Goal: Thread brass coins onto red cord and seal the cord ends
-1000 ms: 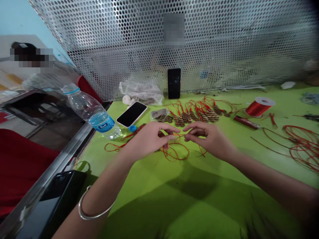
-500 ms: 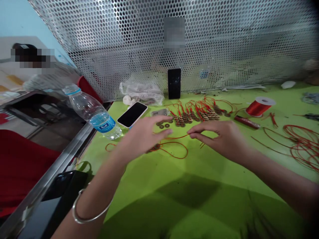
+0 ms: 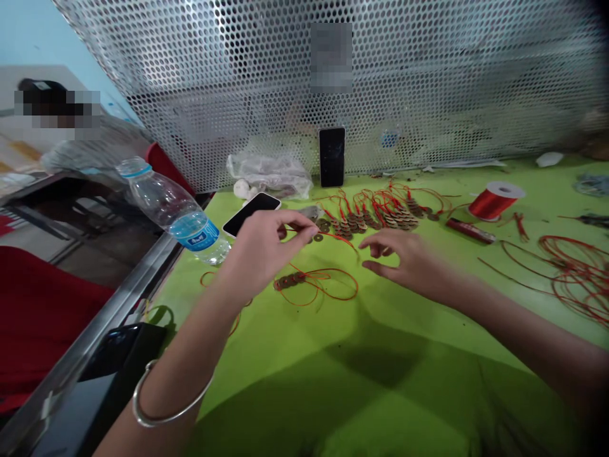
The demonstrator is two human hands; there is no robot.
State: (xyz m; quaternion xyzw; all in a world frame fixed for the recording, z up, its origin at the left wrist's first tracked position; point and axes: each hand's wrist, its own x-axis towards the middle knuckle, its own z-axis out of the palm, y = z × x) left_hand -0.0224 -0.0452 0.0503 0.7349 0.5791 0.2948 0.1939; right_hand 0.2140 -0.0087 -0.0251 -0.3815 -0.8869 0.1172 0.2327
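My left hand (image 3: 273, 240) pinches a thin red cord (image 3: 339, 237) between thumb and fingertips, and the cord's loose end trails toward the right. Facing it, my right hand (image 3: 397, 255) has thumb and fingers apart with nothing between them, close to that end. Below the cord lies a short row of bronze-coloured coins (image 3: 289, 281) strung with looped red cord (image 3: 356, 285). Loose holed coins (image 3: 318, 238) rest just behind my left fingertips, partly covered by them. Farther back is a line of finished-looking coin strings (image 3: 394, 219) with red cord tops.
A red thread spool (image 3: 495, 202), a dark red stick-like object (image 3: 471, 231) and a heap of red cord (image 3: 578, 279) lie on the right. At left are a water bottle (image 3: 178, 216) and a phone (image 3: 245, 212). Another phone (image 3: 332, 157) leans on the perforated metal panel (image 3: 428, 76).
My left hand has closed on the red cord, and my right hand has let go of it and opened. The strung coins beneath show more fully.
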